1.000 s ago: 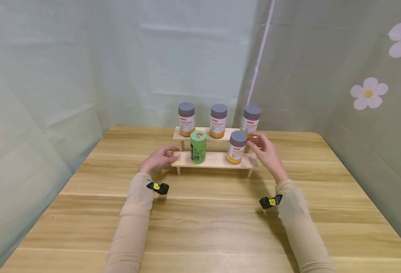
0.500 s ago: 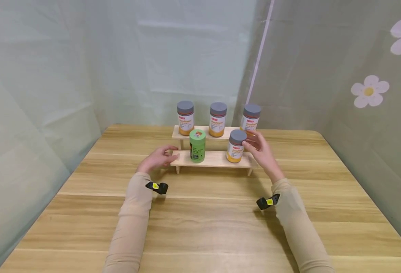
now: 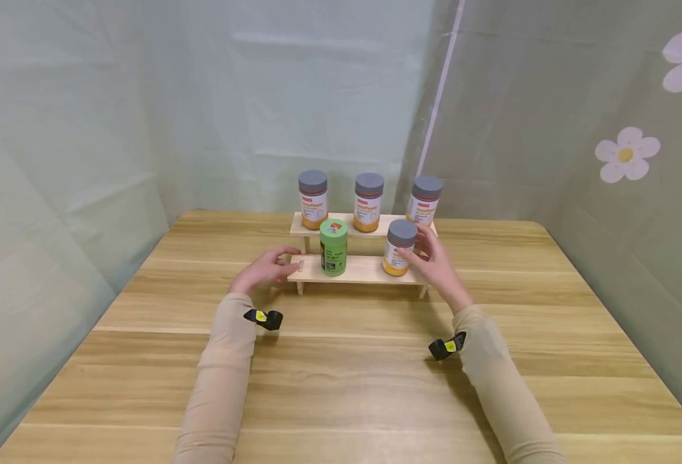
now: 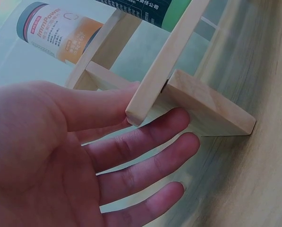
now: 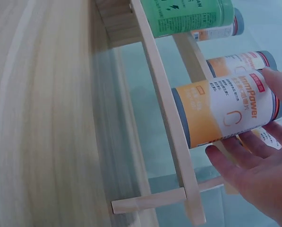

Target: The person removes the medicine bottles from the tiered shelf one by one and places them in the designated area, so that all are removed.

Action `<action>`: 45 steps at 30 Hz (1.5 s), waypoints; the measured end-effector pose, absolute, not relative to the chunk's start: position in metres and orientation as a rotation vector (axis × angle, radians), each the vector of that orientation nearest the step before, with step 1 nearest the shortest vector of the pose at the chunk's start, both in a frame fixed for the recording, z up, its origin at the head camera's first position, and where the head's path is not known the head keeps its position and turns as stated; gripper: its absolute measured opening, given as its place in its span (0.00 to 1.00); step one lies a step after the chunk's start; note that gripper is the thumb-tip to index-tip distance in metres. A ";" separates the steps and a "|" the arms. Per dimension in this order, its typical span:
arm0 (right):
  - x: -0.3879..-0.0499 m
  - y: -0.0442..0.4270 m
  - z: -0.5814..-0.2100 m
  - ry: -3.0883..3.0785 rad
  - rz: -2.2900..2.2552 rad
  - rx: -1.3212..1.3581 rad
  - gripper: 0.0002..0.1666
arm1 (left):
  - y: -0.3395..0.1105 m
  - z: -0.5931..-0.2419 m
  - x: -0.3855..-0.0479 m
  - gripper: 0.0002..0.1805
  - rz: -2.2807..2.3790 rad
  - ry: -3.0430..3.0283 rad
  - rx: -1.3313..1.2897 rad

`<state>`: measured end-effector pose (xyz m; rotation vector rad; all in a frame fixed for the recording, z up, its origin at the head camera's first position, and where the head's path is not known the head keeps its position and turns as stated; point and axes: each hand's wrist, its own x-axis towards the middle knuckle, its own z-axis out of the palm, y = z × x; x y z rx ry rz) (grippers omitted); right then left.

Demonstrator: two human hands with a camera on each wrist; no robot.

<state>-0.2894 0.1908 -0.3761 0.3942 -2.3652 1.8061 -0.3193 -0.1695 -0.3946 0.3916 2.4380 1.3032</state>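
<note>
The left hand [image 3: 265, 269] pinched the stand [image 3: 364, 270] at eight o'clock; the right hand [image 3: 438, 269], half-curled, held its four-o'clock jar [image 5: 228, 109].

Both arms are reaching forward, left forearm [image 3: 216, 386] and right forearm [image 3: 509, 386] angled inward. Left hand [image 3: 264, 270] has its thumb [image 4: 100, 106] pretty much straight, three fingers [image 4: 150, 172] fanned a bit below. Right hand [image 3: 438, 269] is curved into a loose C-shaped grip.

I count four grey-lidded jars [image 3: 368, 205], one green jar [image 3: 333, 248], one two-tier rack [image 3: 364, 269], one table [image 3: 341, 380], two flowers [image 3: 626, 154], my two hands [image 3: 263, 270].
</note>
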 end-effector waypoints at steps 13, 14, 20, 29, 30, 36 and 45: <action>-0.289 0.188 -0.378 -2.338 1.779 0.365 0.38 | -0.169 -0.395 -0.321 0.29 1.302 2.426 0.370; -0.289 0.189 -0.378 -2.341 1.779 0.360 0.38 | -0.169 -0.395 -0.321 0.29 1.301 2.428 0.367; -0.288 0.188 -0.376 -2.333 1.784 0.321 0.38 | -0.168 -0.394 -0.321 0.28 1.310 2.424 0.356; -0.288 0.197 -0.371 -2.319 1.756 0.277 0.37 | -0.169 -0.395 -0.321 0.28 1.301 2.428 0.369; -0.287 0.198 -0.370 -2.313 1.758 0.281 0.37 | -0.169 -0.395 -0.321 0.28 1.302 2.426 0.366; -0.288 0.205 -0.369 -2.304 1.764 0.270 0.38 | -0.168 -0.395 -0.321 0.29 1.311 2.417 0.359; -0.288 0.214 -0.365 -2.313 1.756 0.244 0.36 | -0.170 -0.396 -0.323 0.30 1.312 2.402 0.355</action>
